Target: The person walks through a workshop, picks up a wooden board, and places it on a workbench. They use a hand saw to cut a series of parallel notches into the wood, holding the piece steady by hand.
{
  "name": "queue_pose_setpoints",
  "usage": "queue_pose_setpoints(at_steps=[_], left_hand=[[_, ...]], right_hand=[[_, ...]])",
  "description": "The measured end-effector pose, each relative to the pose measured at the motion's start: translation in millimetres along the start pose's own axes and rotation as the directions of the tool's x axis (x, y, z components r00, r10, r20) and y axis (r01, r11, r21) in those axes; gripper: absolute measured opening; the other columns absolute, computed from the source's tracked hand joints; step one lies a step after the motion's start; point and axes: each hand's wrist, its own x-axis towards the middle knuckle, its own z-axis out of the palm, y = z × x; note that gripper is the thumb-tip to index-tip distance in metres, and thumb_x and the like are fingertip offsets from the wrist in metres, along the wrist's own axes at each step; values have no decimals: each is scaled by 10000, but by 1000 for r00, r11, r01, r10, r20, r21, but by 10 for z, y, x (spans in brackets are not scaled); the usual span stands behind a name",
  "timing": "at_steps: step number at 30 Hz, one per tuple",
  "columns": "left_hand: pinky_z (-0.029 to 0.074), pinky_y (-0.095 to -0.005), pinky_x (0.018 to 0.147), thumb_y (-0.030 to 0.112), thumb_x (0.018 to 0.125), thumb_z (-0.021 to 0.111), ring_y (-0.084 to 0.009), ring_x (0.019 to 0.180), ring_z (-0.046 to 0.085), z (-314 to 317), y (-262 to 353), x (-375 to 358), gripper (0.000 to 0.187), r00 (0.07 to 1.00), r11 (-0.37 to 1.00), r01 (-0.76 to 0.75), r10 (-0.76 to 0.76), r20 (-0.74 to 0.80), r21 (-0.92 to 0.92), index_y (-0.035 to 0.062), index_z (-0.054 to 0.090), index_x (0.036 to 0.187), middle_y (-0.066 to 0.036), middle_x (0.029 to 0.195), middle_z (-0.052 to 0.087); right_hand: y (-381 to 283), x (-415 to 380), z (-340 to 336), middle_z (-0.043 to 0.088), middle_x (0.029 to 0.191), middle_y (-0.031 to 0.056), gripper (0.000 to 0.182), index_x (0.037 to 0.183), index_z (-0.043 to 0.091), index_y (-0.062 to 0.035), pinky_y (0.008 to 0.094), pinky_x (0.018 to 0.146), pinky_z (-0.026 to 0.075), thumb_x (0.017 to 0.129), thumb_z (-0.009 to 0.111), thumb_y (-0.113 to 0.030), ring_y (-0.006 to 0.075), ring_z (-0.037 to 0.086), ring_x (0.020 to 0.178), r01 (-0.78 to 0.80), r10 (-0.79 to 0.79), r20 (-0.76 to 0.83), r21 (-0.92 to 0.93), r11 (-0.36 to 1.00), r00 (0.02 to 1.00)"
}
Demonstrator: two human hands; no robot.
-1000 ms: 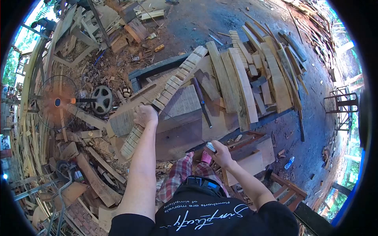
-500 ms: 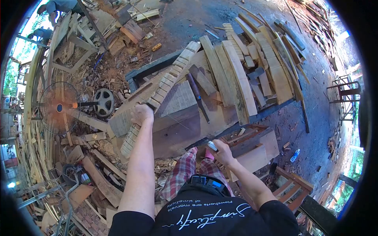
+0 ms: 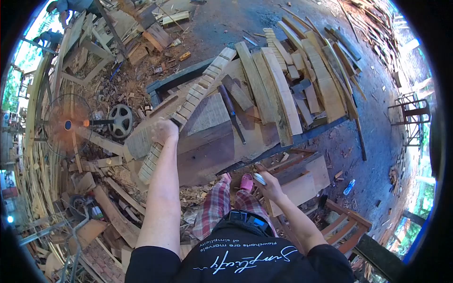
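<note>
My left hand (image 3: pixel 165 131) is closed around a long pale wooden strip (image 3: pixel 193 98), cut crosswise into block-like sections. The strip lies slantwise over the bench, and a small dark piece (image 3: pixel 175 122) shows at my fingers. Low in front of my right thigh, my right hand (image 3: pixel 271 187) grips a white, handle-like object (image 3: pixel 259 178); I cannot tell what tool it belongs to. Beside the strip rests a broad grey-brown wood block (image 3: pixel 205 114). A long dark tool with a blue mark (image 3: pixel 232 113) lies to its right.
Curved planks (image 3: pixel 282 89) are piled across the bench's right side. A wooden frame (image 3: pixel 302 184) stands by my right hand, near a slatted wooden piece (image 3: pixel 347 228). At left are a fan (image 3: pixel 69 125) and a spoked wheel (image 3: pixel 120 120). Another person (image 3: pixel 71 5) bends at far left.
My right hand has drawn slightly back toward my body with the white object. My left hand keeps its hold on the strip. The whole view has shifted a little.
</note>
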Motion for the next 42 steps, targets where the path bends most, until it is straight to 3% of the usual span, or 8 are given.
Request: queue_pose_setpoints(at_steps=[2, 8, 11, 16, 18, 21, 27, 42], left_hand=[[384, -506, 896, 291, 896, 394, -301, 1103, 539, -68, 55, -31, 332, 999, 999, 35, -35, 12, 4, 121, 657, 1007, -108, 1132, 613], [371, -517, 909, 285, 899, 390, -317, 1099, 533, -71, 8, -90, 310, 1000, 1000, -5, 5, -20, -24, 115, 638, 971, -118, 1111, 611], [366, -526, 910, 276, 906, 383, -332, 1087, 534, -44, -75, -161, 303, 994, 994, -107, 107, -18, -18, 97, 621, 967, -127, 1100, 609], [363, -528, 899, 282, 924, 372, -343, 1076, 535, -26, -68, -246, 306, 984, 985, -169, 171, -46, 45, 100, 610, 983, -143, 1091, 608], [369, -520, 874, 304, 928, 381, -341, 1070, 537, 123, -31, -214, 310, 949, 972, -224, 233, -210, 66, 114, 616, 992, -148, 1106, 599], [375, -509, 847, 335, 927, 401, -335, 1057, 538, 151, 68, -323, 323, 925, 946, -325, 315, -214, -15, 114, 626, 996, -141, 1117, 587], [375, -509, 870, 363, 914, 453, -330, 1069, 539, 70, 187, -346, 320, 970, 971, -232, 236, -54, 59, 131, 628, 1049, -129, 1135, 585], [352, -461, 855, 337, 888, 499, -285, 1049, 535, -12, 254, -369, 289, 979, 977, -195, 200, -47, 83, 146, 639, 1054, -106, 1092, 581]], right_hand=[[-78, -312, -377, 565, 818, 161, 217, 948, 577, -29, 401, 625, 464, 813, 701, -146, 365, 577, 740, -38, 44, 90, -69, 997, 995], [-40, -1036, -850, 577, 780, 145, 278, 952, 580, -35, 376, 581, 457, 763, 765, -121, 323, 578, 666, -140, 137, -32, -180, 974, 990], [-164, -797, -705, 591, 792, 139, 266, 964, 584, -38, 362, 591, 469, 787, 754, -139, 292, 589, 668, -67, 54, -138, -91, 994, 989], [-471, -15, -221, 605, 778, 160, 231, 974, 565, -32, 334, 601, 472, 837, 704, -155, 261, 595, 665, -141, 162, -139, 147, 979, 977], [-506, 236, 37, 603, 778, 164, 220, 960, 552, -30, 337, 602, 470, 845, 695, -152, 258, 590, 662, -120, 148, -147, 179, 976, 978], [-646, 533, 263, 595, 774, 170, 217, 938, 528, -25, 344, 604, 465, 853, 685, -149, 266, 579, 655, -97, 134, -151, 233, 968, 979], [-775, 812, 462, 566, 746, 185, 233, 903, 489, -23, 370, 603, 455, 856, 678, -151, 344, 549, 642, -90, 125, -124, 255, 963, 984], [-719, 921, 561, 550, 727, 180, 232, 892, 490, -33, 372, 592, 455, 836, 694, -129, 379, 536, 645, -32, 68, -144, 238, 971, 987]])
